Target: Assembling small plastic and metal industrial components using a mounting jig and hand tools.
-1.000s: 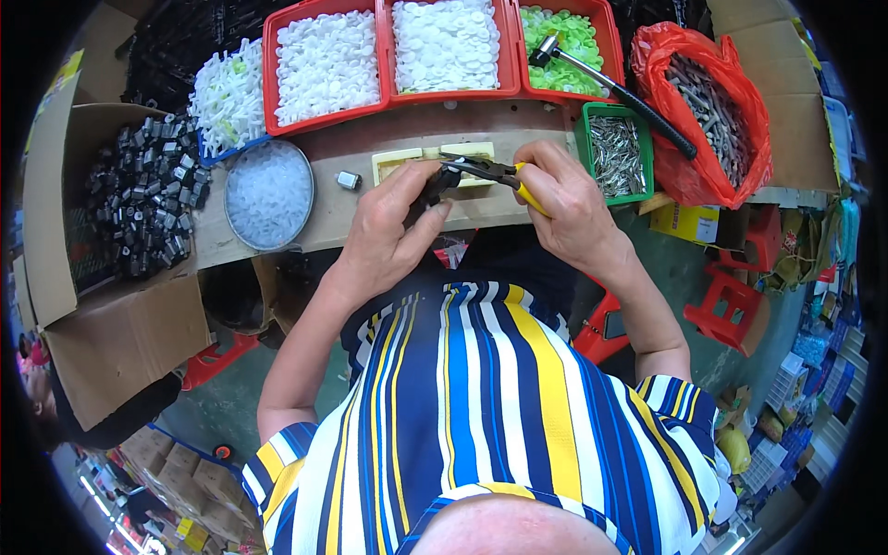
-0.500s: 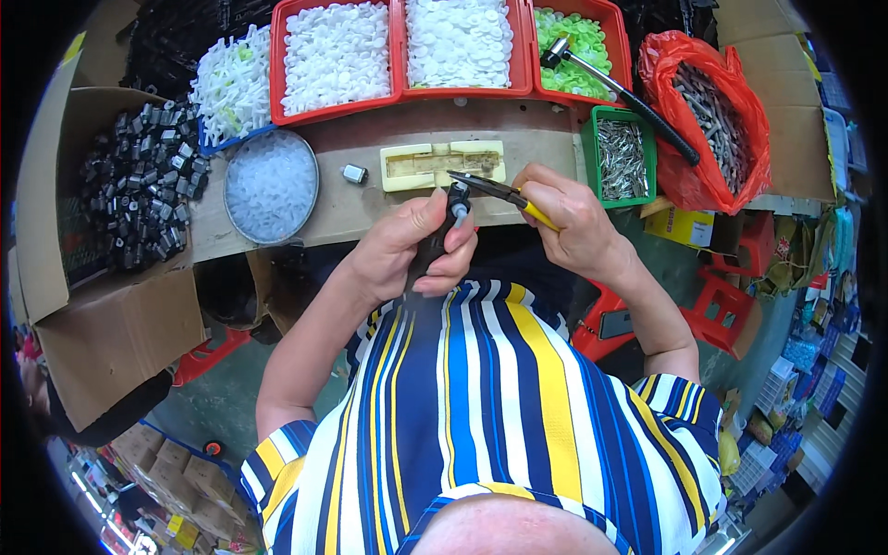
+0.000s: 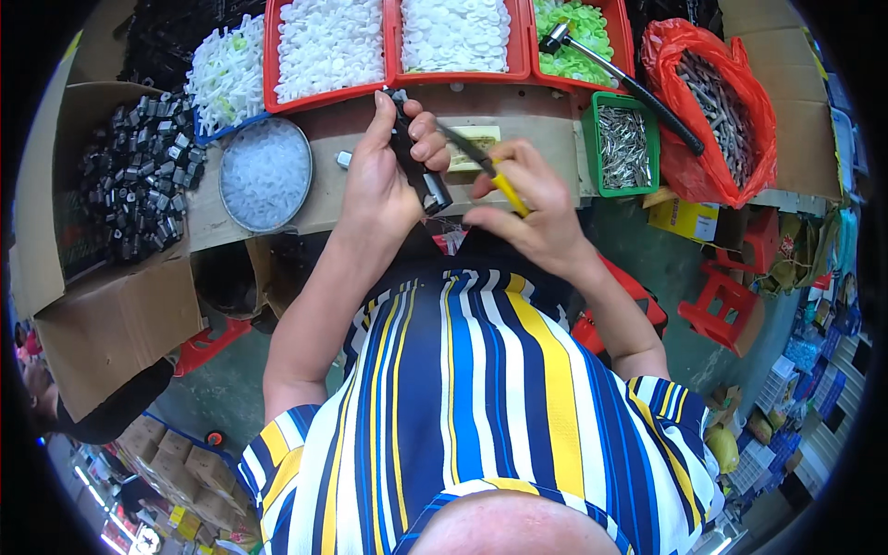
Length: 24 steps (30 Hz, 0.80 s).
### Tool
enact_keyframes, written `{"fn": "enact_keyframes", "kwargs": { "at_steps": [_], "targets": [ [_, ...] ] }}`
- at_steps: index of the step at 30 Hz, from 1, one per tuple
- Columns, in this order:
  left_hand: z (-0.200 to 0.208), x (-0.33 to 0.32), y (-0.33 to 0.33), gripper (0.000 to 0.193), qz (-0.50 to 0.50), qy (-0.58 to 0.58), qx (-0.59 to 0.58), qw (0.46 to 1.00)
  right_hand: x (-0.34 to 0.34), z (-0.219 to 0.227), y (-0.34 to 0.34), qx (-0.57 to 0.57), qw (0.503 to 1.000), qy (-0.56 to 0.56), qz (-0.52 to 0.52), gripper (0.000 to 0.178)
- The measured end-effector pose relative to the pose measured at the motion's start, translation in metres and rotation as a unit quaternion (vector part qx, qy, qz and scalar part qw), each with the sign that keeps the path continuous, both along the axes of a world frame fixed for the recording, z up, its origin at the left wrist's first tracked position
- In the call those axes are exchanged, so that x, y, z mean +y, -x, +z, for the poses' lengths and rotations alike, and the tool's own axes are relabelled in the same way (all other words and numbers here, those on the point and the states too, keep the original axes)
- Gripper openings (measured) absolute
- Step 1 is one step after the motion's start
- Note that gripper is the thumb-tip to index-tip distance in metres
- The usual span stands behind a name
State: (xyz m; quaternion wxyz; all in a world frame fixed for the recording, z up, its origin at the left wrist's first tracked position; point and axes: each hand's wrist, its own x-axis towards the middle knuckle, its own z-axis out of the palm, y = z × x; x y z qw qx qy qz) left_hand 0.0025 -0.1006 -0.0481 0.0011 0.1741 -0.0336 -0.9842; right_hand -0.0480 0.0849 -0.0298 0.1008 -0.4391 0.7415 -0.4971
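Desk (image 3: 319, 205), cream block (image 3: 483, 135) as reference: left hand (image 3: 381, 178) grasps black tube (image 3: 404, 148) to its left, right hand (image 3: 535, 196) grips yellow-handled pliers (image 3: 505, 187) at its near right. Plier work on the tube seems in hand; next move wants the tube steady.

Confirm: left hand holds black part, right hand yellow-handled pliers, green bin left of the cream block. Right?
Not quite: the green bin is right of the cream block, as the head view shows. The rest is correct: left hand with the black part, right hand with the yellow-handled pliers.
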Motion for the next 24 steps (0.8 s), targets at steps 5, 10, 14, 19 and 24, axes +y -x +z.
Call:
{"fn": "enact_keyframes", "kwargs": {
  "at_steps": [5, 10, 14, 19, 24],
  "targets": [
    [-0.002, 0.014, 0.005, 0.033, 0.043, 0.064, -0.067, 0.995, -0.014, -0.012, -0.005, 0.013, 1.0, 0.003, -0.021, 0.034],
    [-0.002, 0.014, 0.007, 0.033, 0.063, 0.044, -0.062, 0.995, -0.017, -0.007, -0.004, 0.039, 0.999, 0.003, -0.025, 0.034],
    [-0.01, 0.017, 0.01, 0.034, 0.062, 0.03, -0.08, 0.994, -0.02, -0.01, -0.005, 0.051, 0.998, -0.004, -0.033, 0.036],
    [-0.013, 0.019, 0.009, 0.031, 0.081, -0.02, 0.01, 0.996, -0.023, -0.005, -0.012, 0.089, 0.993, -0.014, -0.073, 0.038],
    [0.003, 0.021, 0.014, 0.031, 0.111, 0.035, -0.008, 0.993, -0.025, -0.002, -0.012, 0.091, 0.993, -0.003, -0.077, 0.041]
  ]
}}
